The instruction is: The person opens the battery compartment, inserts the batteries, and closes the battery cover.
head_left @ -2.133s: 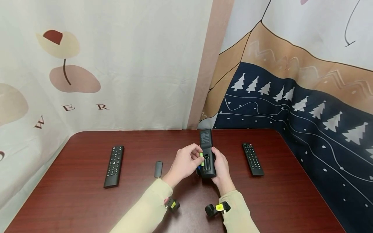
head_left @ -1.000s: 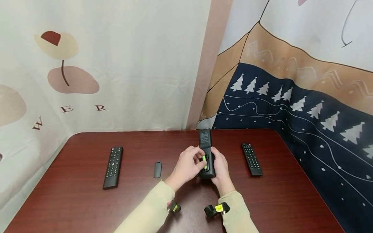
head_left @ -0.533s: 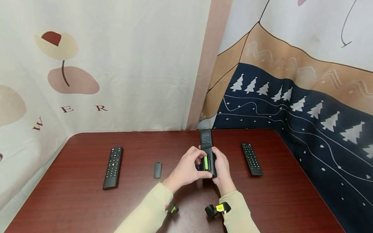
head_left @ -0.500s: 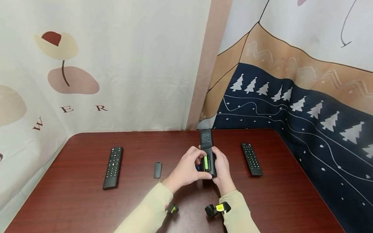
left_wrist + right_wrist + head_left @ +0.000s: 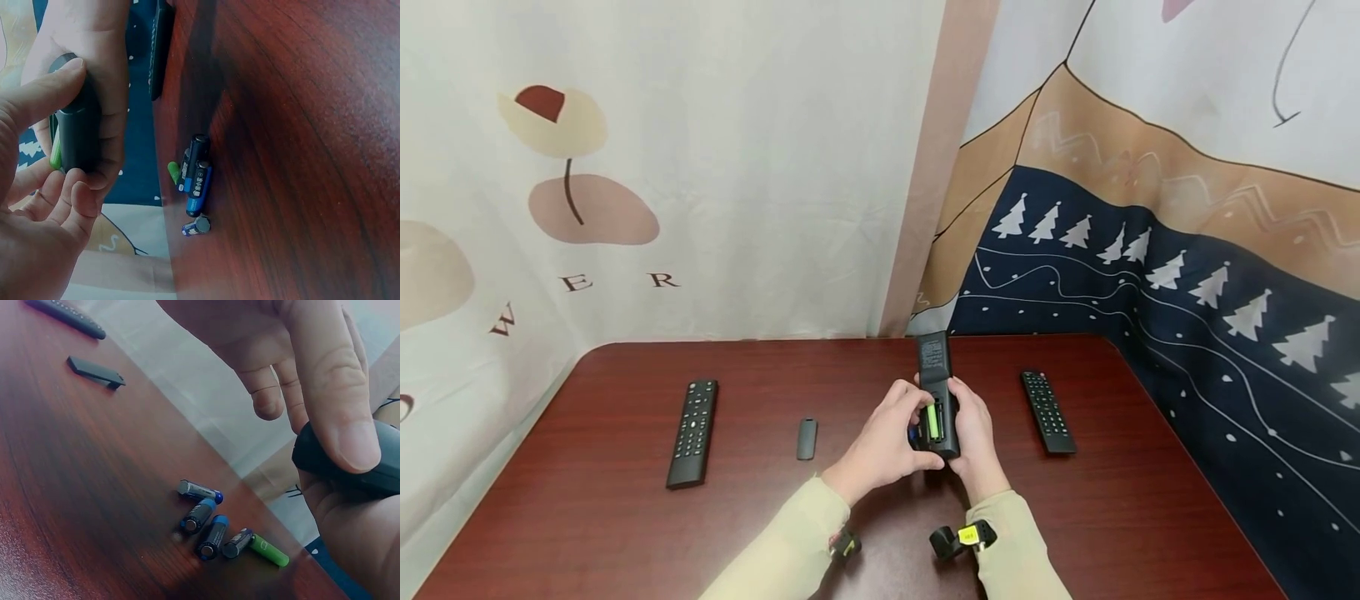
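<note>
A black remote control (image 5: 934, 357) is held above the table, back side up, its battery compartment uncovered. One green battery (image 5: 933, 422) lies in the compartment, slightly slanted. My right hand (image 5: 974, 427) grips the remote along its right side. My left hand (image 5: 880, 448) curls round the remote's left side, its thumb on the lower end and the index fingertip at the battery's upper end. In the left wrist view the same green battery (image 5: 56, 152) shows at the remote's edge, touched by fingers. Beneath, several loose blue-and-black batteries (image 5: 214, 536) and a green battery (image 5: 270, 550) lie on the table.
A small battery cover (image 5: 807, 439) lies left of my hands on the brown table (image 5: 752, 533). One remote (image 5: 692, 433) rests further left, another remote (image 5: 1048, 412) at the right. Printed curtains (image 5: 760, 167) hang behind the table.
My left hand has moved the green battery from beside the remote into the compartment. Its thumb has shifted from the battery to the remote's lower end. My right hand has kept its grip.
</note>
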A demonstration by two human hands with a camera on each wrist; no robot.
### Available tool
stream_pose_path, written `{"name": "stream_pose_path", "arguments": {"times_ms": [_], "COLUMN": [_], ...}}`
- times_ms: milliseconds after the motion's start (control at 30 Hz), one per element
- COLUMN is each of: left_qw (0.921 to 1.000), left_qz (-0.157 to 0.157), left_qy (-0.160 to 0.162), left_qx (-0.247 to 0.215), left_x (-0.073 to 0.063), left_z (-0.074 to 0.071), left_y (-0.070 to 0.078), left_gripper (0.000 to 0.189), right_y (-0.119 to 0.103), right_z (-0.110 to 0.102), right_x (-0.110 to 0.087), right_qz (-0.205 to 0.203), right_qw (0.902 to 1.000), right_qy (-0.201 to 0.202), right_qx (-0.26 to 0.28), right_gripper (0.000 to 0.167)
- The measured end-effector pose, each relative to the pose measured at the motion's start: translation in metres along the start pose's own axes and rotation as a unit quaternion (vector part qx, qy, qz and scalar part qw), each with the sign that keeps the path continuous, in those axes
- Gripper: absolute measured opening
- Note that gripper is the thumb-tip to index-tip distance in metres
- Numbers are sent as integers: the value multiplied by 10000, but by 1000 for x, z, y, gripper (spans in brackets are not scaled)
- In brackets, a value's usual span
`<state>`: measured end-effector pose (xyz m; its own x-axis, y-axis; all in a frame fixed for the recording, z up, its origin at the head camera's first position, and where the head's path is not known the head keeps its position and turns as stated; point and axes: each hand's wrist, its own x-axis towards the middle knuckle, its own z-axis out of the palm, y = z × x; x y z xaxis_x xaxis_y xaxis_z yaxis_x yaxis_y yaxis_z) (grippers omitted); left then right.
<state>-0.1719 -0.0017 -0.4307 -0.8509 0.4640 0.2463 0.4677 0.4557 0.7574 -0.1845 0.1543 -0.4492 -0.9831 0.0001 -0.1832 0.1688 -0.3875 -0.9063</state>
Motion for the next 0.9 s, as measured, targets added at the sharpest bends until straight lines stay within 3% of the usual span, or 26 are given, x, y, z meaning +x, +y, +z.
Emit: {"name": "stream_pose_path", "arguments": {"times_ms": [600, 900], "left_qw": [9998, 9972], "left_qz": [41, 289], "left_qy": [-40, 42], "left_qx": [174, 683], "left_x": [-2, -3], "left_z": [3, 7], "left_y": [6, 6], "left_gripper": [67, 70], "right_y": [-3, -4], "right_z": [-2, -4], "right_x": [-3, -2], "right_qz": [-28, -66], "right_qw": [10000, 9999], "right_qy": [13, 53], "right_qx": [52, 93], "right_gripper": [48, 48]}}
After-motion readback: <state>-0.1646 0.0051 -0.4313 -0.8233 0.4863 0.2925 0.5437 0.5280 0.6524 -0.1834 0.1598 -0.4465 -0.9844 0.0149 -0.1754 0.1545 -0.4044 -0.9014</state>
